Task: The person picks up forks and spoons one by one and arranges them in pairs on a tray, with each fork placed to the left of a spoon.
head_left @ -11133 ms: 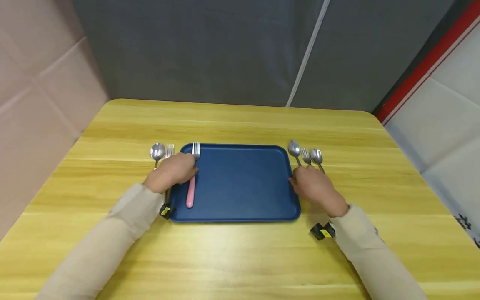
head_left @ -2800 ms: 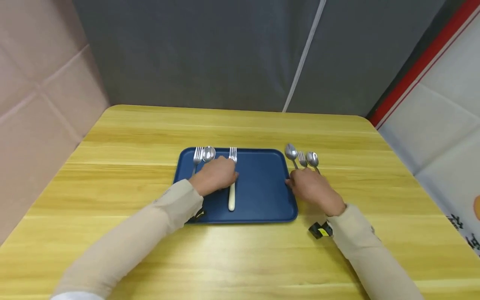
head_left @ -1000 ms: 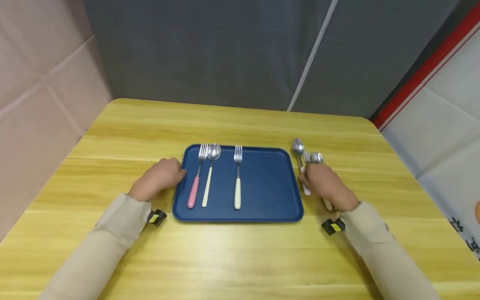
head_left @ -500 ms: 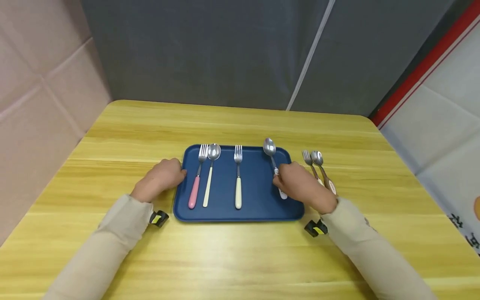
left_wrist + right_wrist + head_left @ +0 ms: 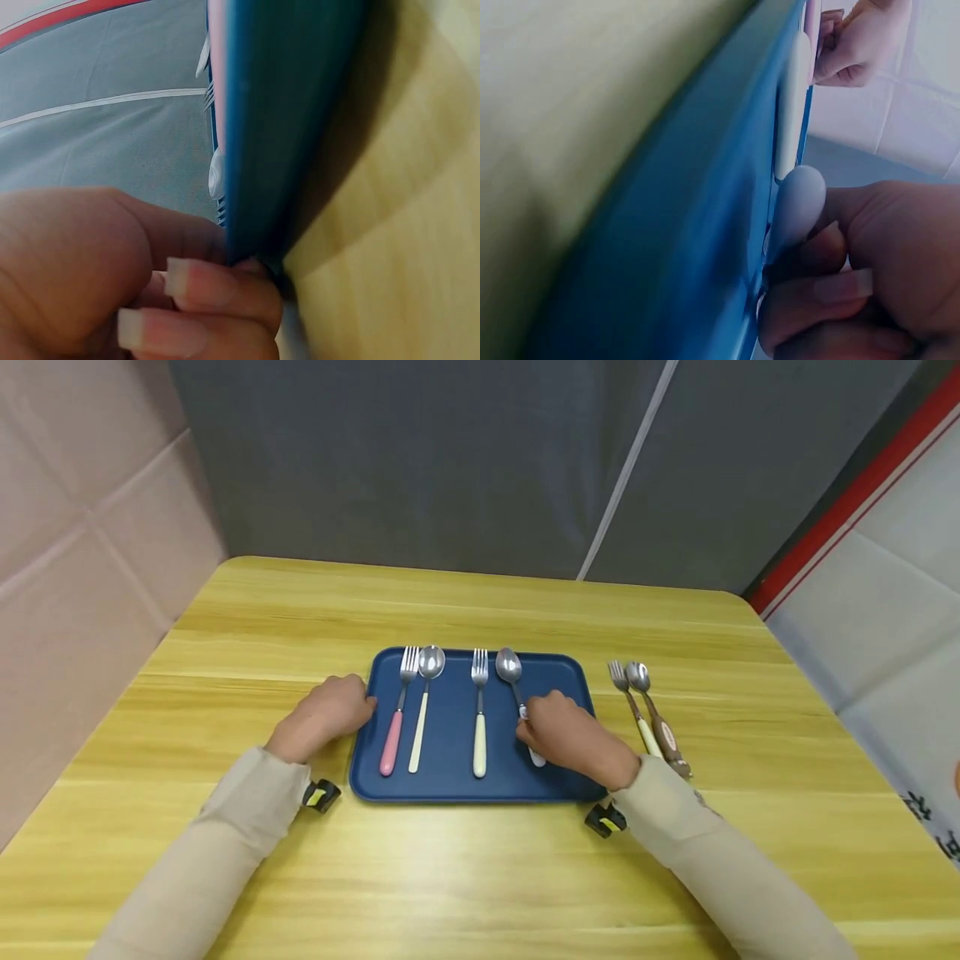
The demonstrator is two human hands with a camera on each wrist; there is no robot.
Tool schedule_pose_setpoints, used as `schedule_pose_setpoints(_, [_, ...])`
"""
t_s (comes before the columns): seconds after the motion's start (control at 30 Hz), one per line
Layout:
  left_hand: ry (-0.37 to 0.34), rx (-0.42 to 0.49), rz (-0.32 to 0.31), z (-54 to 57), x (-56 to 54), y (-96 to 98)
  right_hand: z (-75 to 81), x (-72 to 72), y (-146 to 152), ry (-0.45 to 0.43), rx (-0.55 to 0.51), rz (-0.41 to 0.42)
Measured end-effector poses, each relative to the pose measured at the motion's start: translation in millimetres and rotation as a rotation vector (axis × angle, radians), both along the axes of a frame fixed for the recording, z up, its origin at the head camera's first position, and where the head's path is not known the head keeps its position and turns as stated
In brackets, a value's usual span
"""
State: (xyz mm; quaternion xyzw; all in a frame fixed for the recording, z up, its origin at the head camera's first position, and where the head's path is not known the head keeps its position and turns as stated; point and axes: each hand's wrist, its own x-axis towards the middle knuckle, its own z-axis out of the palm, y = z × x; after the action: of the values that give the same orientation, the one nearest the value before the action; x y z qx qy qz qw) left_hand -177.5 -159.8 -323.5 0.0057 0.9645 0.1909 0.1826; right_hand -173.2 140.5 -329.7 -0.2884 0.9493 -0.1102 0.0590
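My left hand (image 5: pixel 326 714) pinches the left rim of a blue tray (image 5: pixel 442 756); the left wrist view shows the thumb on the rim and fingertips at its underside. Over the tray's right half, my right hand (image 5: pixel 570 735) holds a spoon (image 5: pixel 508 665) by its white handle (image 5: pixel 799 199), the bowl pointing away from me. Left of that spoon lies a cream-handled fork (image 5: pixel 480 739). Farther left on the tray are a slim cream-handled spoon (image 5: pixel 420 727) and a pink-handled fork (image 5: pixel 392 739), side by side.
Right of the tray, another fork (image 5: pixel 647 735) with a cream handle and a brown-handled spoon (image 5: pixel 663 731) lie close together on the wooden table (image 5: pixel 450 893). A grey partition (image 5: pixel 412 460) stands behind the table, with pale walls at both sides.
Earlier my left hand put forks and a spoon onto the tray, then went back to its left rim. My right hand left the right rim, picked up the white-handled spoon and carried it left.
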Motion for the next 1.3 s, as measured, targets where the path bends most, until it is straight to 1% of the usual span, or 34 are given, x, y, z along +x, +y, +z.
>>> schedule_pose_setpoints(0.17, [0.012,0.009,-0.006,-1.4,-0.3,-1.6,-0.2,0.5,-7,-0.005,-0.005,0.012])
schedule_pose_setpoints(0.33, [0.022,0.009,-0.017,-1.2,-0.7,-0.4,-0.7,0.5,-9,-0.003,-0.006,-0.005])
schedule_pose_setpoints(0.5, [0.013,-0.001,-0.007,0.4,-1.4,1.1,-2.3,-0.3,-10,0.004,-0.002,-0.015])
schedule_pose_setpoints(0.63, [0.013,0.002,-0.012,1.0,-1.2,1.3,-3.3,-0.4,-11,-0.010,0.006,-0.034])
schedule_pose_setpoints(0.9, [0.014,0.013,-0.018,-1.7,-1.5,0.5,-5.3,1.5,-15,-0.046,0.021,-0.071])
schedule_pose_setpoints(1.13, [0.031,-0.002,-0.023,-0.9,-1.2,0.2,-6.9,1.4,-14,-0.032,0.035,-0.078])
schedule_pose_setpoints(1.3, [0.027,0.001,-0.019,-2.3,-1.7,0.4,-5.6,3.1,-11,-0.025,0.034,-0.073])
